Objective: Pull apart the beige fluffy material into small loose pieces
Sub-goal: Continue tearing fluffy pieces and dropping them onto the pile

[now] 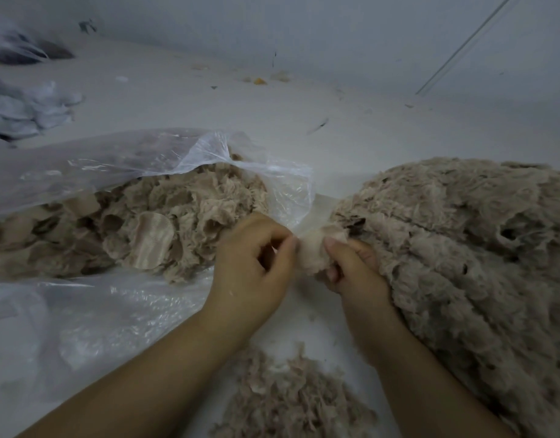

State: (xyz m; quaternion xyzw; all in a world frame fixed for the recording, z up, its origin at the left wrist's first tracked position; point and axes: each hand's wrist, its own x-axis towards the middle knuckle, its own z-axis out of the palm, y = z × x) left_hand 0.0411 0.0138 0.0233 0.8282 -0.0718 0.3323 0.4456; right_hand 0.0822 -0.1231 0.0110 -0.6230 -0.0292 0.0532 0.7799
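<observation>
1. A small beige clump [312, 251] of fluffy stuff sits between the two hands, in the middle of the picture. It is pale and soft-looking.
2. The left hand [253, 260] pinches the left side of the clump with curled fingers. The right hand [351, 267] grips the right side, with the thumb on top and the fingers curled under.
3. The clump looks very light and squishy. It should come apart easily, like cotton wool. It will not break or slip, but bits may stick to the fingers or float away.
4. A good place to hold it is at the two edges, with fingertips only, so the middle can stretch and split. Grabbing too much at once may make the pieces too big.
5. Just right of the clump is a big fluffy heap [462, 248]. The right hand touches its edge. It looks like the pieces already pulled loose.
6. Left of the clump is a clear plastic bag [114, 159] lying open, with more beige stuff [177, 222] inside. Some flat beige fabric pieces [150, 240] show in there too.
7. Below the clump, nearer the person, is a small pile of loose bits [288, 399] on the white table [209, 99].
8. Far from the clump, at the top left, lie some white rags [29, 105], well apart from the work.
</observation>
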